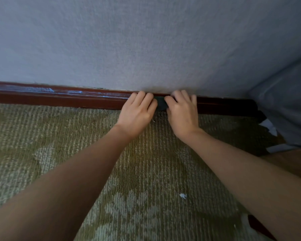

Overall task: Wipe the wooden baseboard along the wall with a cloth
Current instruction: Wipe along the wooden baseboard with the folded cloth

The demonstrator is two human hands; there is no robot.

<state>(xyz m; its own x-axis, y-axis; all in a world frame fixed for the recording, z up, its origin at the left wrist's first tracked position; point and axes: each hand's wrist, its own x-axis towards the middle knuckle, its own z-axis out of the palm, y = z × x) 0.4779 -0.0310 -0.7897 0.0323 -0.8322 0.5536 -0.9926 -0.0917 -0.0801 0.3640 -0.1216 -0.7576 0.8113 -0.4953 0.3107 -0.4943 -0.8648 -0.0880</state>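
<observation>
Two hands hold a dark green cloth against the red-brown wooden baseboard at the foot of the grey textured wall.
The left hand and right hand sit side by side, fingers curled, each grip grasping one end of the cloth, which shows only in the gap between them. Pale blue smears mark the baseboard further left. Nearer lies a green patterned carpet with a small white scrap.

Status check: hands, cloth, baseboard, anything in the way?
Left hand and right hand hold dark cloth against baseboard. Pale streaks on it, leftward. Grey fabric crowds right end.
</observation>
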